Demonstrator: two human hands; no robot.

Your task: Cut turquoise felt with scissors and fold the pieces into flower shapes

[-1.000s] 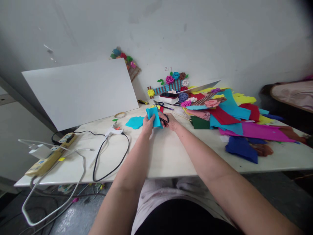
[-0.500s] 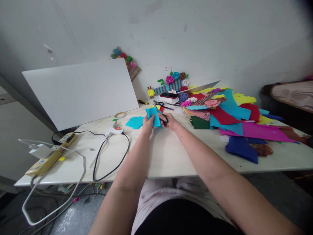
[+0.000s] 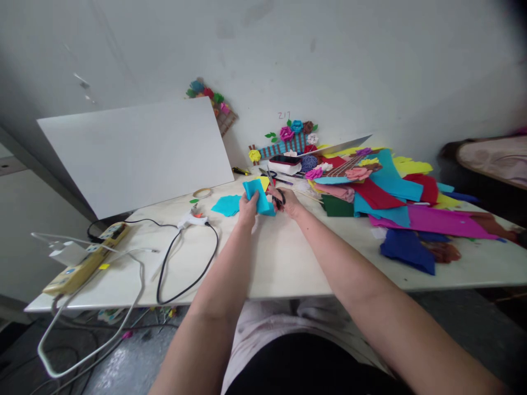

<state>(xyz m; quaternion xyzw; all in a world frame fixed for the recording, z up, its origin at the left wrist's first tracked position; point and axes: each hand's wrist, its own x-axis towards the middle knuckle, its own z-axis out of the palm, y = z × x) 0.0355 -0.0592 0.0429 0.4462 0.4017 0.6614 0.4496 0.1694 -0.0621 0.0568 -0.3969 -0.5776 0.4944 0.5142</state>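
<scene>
Folded turquoise crepe paper is pinched in my left hand, held above the table. My right hand is closed around the black handles of a pair of scissors. Their blades point up and away, just right of the folded paper's edge. Whether the blades touch the paper I cannot tell. Left of my left hand, cut turquoise pieces lie on the table. A yellow piece of paper shows behind my hands.
At left are a white glue gun with a looping black cord, a tape roll and a yellow power strip. A white board leans on the wall. Coloured crepe paper is heaped at right, and a phone lies behind.
The scissors have come away from the folded paper, slightly to the right. The paper has turned a little in my left hand and more of its lower right part shows.
</scene>
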